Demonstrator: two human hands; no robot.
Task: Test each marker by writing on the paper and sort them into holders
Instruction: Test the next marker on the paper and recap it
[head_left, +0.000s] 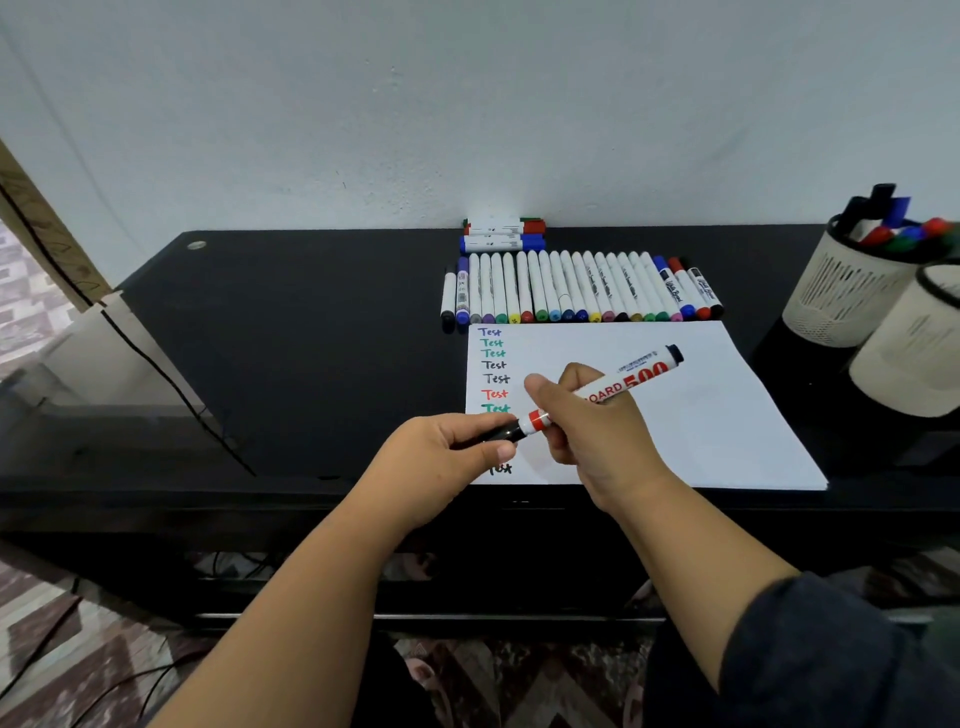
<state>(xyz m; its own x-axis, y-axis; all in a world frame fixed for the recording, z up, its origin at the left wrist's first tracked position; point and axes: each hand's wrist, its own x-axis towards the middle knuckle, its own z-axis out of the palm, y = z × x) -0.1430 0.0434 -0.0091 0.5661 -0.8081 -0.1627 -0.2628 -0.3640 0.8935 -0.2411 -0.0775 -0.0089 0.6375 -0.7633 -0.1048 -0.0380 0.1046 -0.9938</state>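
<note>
A white sheet of paper (691, 405) lies on the black desk (291, 338), with "Test" written down its left side in several colours. Over it, my right hand (592, 431) grips a white whiteboard marker (631, 382) with red lettering and a black end. My left hand (441, 457) pinches the marker's black cap (503, 433) at its lower left end. A row of several white markers (576, 291) with coloured caps lies behind the paper. Two white holders stand at the right: the far holder (841, 296) contains several markers, the near holder (909, 358) shows no contents.
Three more markers (503, 235) are stacked against the wall behind the row. A black cable (171, 384) runs down the desk's left side. Below the desk's front edge lies a patterned floor.
</note>
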